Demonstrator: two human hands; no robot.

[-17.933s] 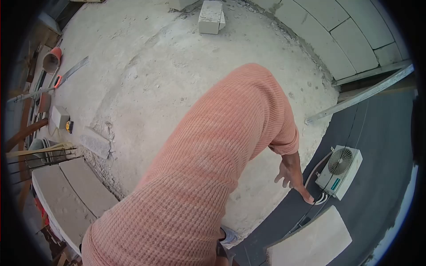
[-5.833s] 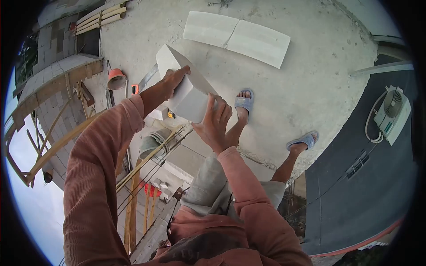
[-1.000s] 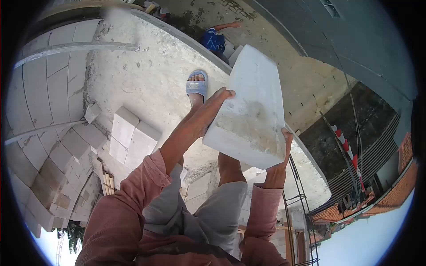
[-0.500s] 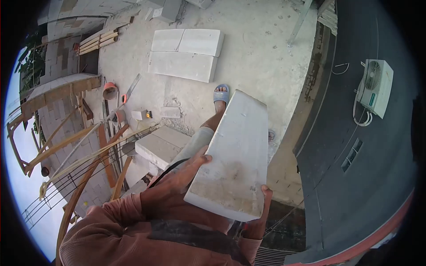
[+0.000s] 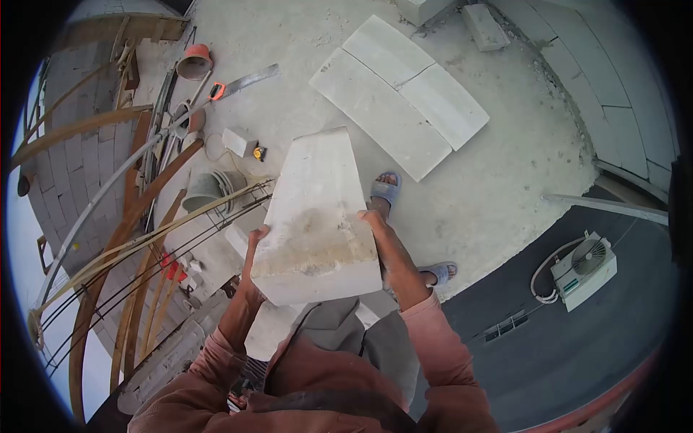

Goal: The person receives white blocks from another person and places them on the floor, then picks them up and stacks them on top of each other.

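A long white concrete block (image 5: 315, 195) is held off the floor in front of my body, its near end smudged brown. My left hand (image 5: 257, 244) grips the block's left side, thumb on the upper edge. On the opposite side my right hand (image 5: 378, 232) grips it, with the thumb over the top edge. The fingers beneath are hidden by the block. Beyond it, several similar blocks (image 5: 393, 94) lie flat together on the concrete floor.
Left of the blocks are a handsaw (image 5: 249, 81), an orange bucket (image 5: 195, 63), a grey bucket (image 5: 203, 191) and a yellow tape measure (image 5: 259, 153). Rebar and wooden poles (image 5: 137, 224) cross the left side. Past the floor's right edge hangs an air-conditioner unit (image 5: 586, 270).
My view and body have turned to the right. The block has swung left across the view, and my hands now hold it from opposite sides in front of me.
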